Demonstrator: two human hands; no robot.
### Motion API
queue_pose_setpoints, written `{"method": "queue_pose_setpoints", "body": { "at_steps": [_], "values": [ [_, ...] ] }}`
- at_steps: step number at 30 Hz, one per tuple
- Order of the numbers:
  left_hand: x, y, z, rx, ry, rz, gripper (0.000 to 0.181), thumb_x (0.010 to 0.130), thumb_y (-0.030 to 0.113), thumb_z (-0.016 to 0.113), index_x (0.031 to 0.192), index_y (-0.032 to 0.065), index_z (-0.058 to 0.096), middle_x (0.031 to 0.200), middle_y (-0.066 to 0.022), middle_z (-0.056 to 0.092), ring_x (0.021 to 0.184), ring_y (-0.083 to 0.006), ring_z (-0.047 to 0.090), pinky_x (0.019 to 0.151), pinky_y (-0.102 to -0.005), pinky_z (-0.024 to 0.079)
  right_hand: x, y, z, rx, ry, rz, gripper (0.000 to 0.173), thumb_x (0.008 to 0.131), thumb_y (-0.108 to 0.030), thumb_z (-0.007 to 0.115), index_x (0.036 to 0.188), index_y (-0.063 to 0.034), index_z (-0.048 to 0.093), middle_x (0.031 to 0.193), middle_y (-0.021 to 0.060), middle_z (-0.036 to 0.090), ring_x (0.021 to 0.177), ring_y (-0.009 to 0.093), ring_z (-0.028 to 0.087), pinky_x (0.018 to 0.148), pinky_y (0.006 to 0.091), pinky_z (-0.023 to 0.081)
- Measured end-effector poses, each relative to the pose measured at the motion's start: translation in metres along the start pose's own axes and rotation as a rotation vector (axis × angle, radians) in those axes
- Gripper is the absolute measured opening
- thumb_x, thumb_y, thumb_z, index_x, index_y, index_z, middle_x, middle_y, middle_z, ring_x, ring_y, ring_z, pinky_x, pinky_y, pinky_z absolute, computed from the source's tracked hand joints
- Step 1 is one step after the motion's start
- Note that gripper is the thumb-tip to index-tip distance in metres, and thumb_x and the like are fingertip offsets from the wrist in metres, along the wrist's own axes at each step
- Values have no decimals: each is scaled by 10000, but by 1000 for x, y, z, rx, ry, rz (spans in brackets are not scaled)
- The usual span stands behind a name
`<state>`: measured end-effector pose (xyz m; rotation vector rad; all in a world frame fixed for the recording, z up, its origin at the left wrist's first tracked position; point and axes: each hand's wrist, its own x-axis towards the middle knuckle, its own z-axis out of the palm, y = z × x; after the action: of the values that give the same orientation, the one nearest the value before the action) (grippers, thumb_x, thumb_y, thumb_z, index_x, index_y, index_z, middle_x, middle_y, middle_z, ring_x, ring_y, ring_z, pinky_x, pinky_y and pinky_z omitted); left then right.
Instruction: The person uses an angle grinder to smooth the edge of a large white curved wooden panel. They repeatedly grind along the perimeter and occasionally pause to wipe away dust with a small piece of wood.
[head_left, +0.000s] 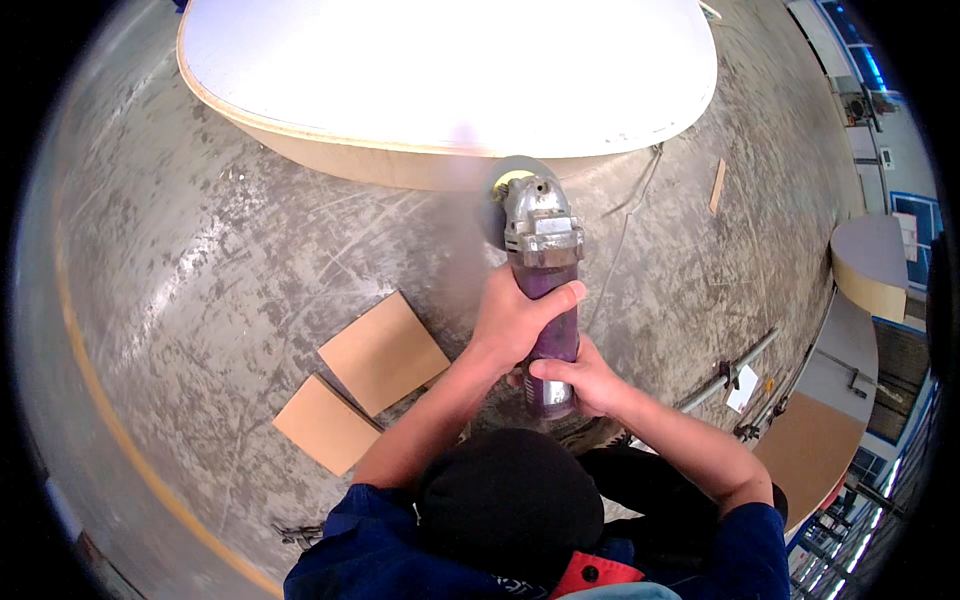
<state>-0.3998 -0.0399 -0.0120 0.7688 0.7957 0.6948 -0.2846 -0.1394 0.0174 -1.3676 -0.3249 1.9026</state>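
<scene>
My left hand (510, 315) is wrapped around the front of the purple body of an angle grinder (551, 322), just behind its worn metal gear head. Farther back, near the tail end, my right hand (589, 379) grips the same body. The disc (493, 217), with a yellow centre, lies at the near edge of a large white-topped panel (450, 82) with rounded corners. Whether the disc touches the edge cannot be told, as the gear head covers part of it. A pale wood-coloured side (337, 161) shows below the white top.
Two brown square boards (384, 352) lie on the worn concrete floor (225, 300) at left. A cable (626, 217) runs across the floor, near a wood strip (718, 185). Bar clamps (731, 367) and a curved-edged board (814, 442) are at right. Another clamp (300, 534) lies lower left.
</scene>
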Motion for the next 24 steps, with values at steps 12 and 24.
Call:
{"method": "queue_pose_setpoints", "body": {
  "at_steps": [12, 24],
  "values": [
    [13, 22, -9, -96, -16, -69, 273, 851, 195, 724, 963, -43, 651, 839, -107, 682, 731, -183, 677, 660, -324, 555, 15, -12, 7, -83, 21, -23, 417, 863, -206, 754, 1162, 1, 549, 943, 128, 669, 791, 233, 695, 706, 373, 573],
    [18, 35, -8, -204, 10, -117, 301, 869, 201, 710, 1033, -37, 623, 862, -128, 678, 737, -194, 675, 653, -340, 562, 17, -33, 25, -43, 91, -29, 373, 858, -187, 763, 1109, 7, 566, 848, 83, 659, 723, 185, 685, 645, 322, 562]
  ]
}}
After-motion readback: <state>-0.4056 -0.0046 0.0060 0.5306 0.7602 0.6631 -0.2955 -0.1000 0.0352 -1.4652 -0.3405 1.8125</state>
